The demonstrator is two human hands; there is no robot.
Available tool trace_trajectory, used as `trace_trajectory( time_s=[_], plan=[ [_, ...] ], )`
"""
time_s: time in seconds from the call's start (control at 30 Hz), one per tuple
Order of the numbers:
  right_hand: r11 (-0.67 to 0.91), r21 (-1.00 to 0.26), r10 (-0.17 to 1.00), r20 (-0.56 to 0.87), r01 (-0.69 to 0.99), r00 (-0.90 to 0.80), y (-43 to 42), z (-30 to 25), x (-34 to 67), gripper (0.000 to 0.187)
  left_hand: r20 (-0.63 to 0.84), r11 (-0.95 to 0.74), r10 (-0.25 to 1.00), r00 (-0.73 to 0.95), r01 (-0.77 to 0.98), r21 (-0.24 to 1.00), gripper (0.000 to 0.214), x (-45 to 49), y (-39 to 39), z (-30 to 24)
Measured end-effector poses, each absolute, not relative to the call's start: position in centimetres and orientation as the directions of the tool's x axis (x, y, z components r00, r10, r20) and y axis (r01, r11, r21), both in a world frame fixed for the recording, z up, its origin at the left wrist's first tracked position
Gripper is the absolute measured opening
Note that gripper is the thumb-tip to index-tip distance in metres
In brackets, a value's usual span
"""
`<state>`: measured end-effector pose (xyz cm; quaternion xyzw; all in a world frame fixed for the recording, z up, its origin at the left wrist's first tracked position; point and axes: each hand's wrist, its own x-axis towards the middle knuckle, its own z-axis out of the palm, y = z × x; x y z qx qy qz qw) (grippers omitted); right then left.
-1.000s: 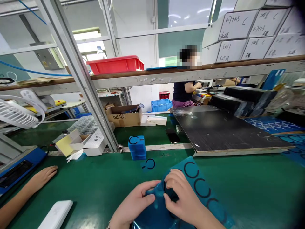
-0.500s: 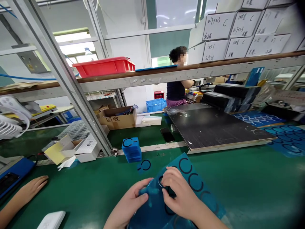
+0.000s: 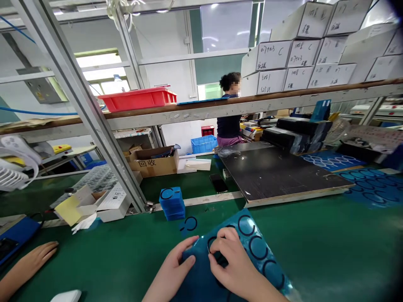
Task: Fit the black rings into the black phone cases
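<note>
A glossy blue film sheet (image 3: 258,247) printed with black rings lies on the green bench, its near part bunched up. My left hand (image 3: 173,268) grips the sheet's bunched part. My right hand (image 3: 229,262) pinches the sheet at a ring, with its fingertips close to my left hand. A small blue piece with a black ring (image 3: 189,224) lies just beyond them. Part of the sheet is hidden under my hands. Another person's hand (image 3: 31,262) rests at the lower left, apart from mine.
A stack of blue pads (image 3: 171,203) stands beyond the sheet, below a metal upright (image 3: 91,113). A dark board (image 3: 277,176) lies to the right, with a phone (image 3: 218,183) by it. An opened white box (image 3: 103,205) sits at left. A seated person (image 3: 229,126) works beyond the shelf.
The view has shifted, pushing the white object at the bottom left nearly out of frame. The sheet has moved slightly up in the view, and both hands remain on it.
</note>
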<state>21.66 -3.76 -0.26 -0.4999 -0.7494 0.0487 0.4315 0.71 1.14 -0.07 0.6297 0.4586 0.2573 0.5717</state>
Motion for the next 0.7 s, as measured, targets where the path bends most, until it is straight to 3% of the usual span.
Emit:
trace_trajectory(
  time_s=[0.1,0.2,0.3,0.37,0.7],
  plan=[
    [0.481,-0.556,0.816,0.566,0.678,-0.114,-3.6,-0.3,21.7,0.018,-0.110,-0.068,0.911,0.398,0.405,0.912,0.049,1.1,1.4,-0.7],
    [0.454,-0.686,0.855,0.514,0.569,-0.062,-3.3,-0.2,21.9,0.018,-0.091,-0.103,0.924,0.372,0.471,0.876,0.050,1.4,1.5,-1.1],
    [0.384,-0.877,0.913,0.408,0.290,0.024,-2.9,-0.2,22.4,0.016,-0.090,-0.113,0.933,0.348,0.521,0.846,0.050,1.5,1.5,-1.3],
    [0.325,-0.939,0.941,0.333,0.110,0.066,-2.6,-0.3,22.9,0.015,-0.078,-0.140,0.935,0.345,0.562,0.815,0.049,1.5,1.5,-1.5],
    [0.162,-0.965,0.966,0.112,-0.208,0.231,-1.3,-0.3,25.0,0.040,-0.030,-0.383,0.862,0.507,0.687,0.618,0.046,2.6,1.0,-2.0]
  ],
)
